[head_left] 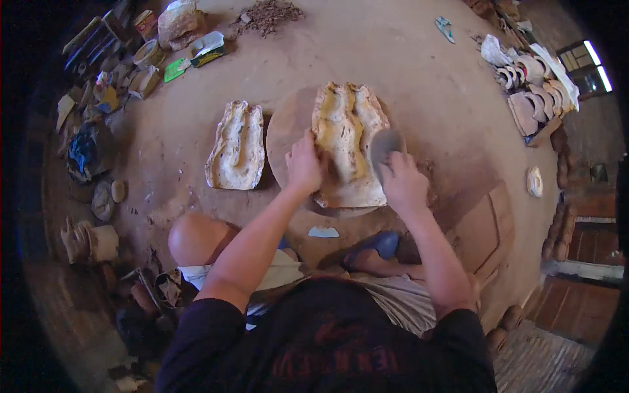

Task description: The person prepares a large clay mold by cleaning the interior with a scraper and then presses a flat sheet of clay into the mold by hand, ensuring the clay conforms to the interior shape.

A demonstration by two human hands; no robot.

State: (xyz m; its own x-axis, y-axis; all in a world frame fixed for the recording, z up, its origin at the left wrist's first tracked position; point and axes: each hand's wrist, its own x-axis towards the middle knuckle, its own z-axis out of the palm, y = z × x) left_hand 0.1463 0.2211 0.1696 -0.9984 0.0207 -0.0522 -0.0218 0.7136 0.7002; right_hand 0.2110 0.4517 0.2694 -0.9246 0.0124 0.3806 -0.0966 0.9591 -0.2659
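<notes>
In front of me a long plaster mold (350, 187) with yellowish, wavy hollows lies on a round board (283, 134). My left hand (304, 165) grips the mold's left edge, its fingertips partly hidden against the side. In my right hand (404, 183) is a grey oval pad (388, 143), held at the mold's right side; its exact kind I cannot make out. To the left, a smaller plaster mold (252, 134) with a U-shaped groove lies on the floor, touched by neither hand. A white half-round piece (323, 232) sits between the board and my legs.
Clay crumbs (267, 16) lie at the far side. Boxes, a bucket (149, 54) and a large rock (180, 25) crowd the left. Curved clay pieces (540, 101) are stacked at the far right. Near my right leg is a flat brown slab (481, 232).
</notes>
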